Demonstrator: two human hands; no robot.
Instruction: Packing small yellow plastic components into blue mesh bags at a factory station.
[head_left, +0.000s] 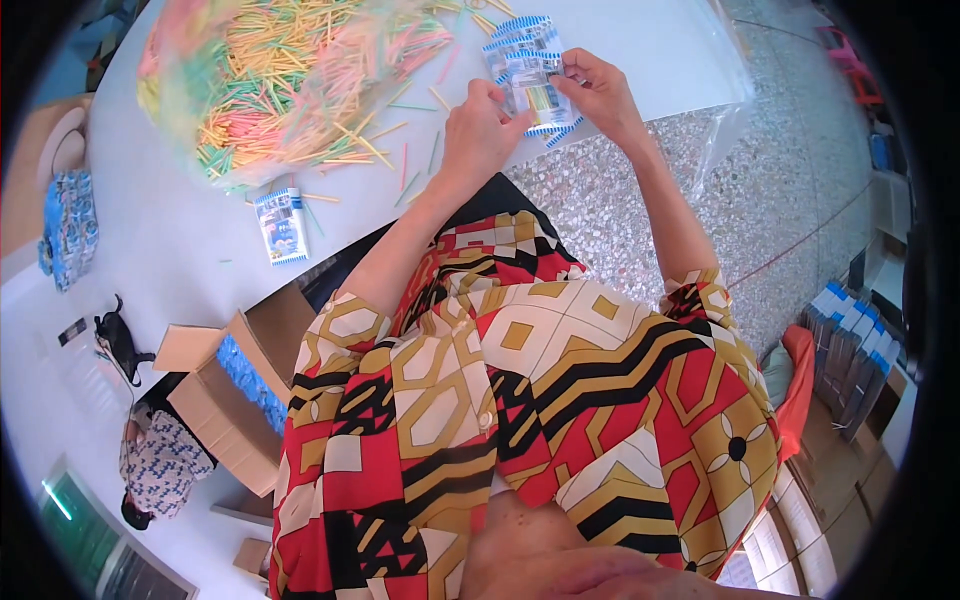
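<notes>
At the table's far edge my right hand (600, 92) pinches the upper right edge of a small white-and-blue packet (543, 100). Yellowish sticks show in the middle of that packet. My left hand (482, 128) is closed at the packet's left side, its thumb against it; the fingertips are partly hidden. More packets (527, 35) of the same look lie overlapped just beyond and under it. To the left, a large clear plastic bag (215, 165) spreads over the table, full of thin pink, yellow and green sticks (275, 65).
Loose sticks (405, 165) lie between the bag and my left arm. A single filled packet (282, 227) rests near the table (200, 285) edge. An open cardboard box (222, 415) with blue packets stands below left. Another person (165, 455) is at the far left; stacked cartons (848, 345) stand right.
</notes>
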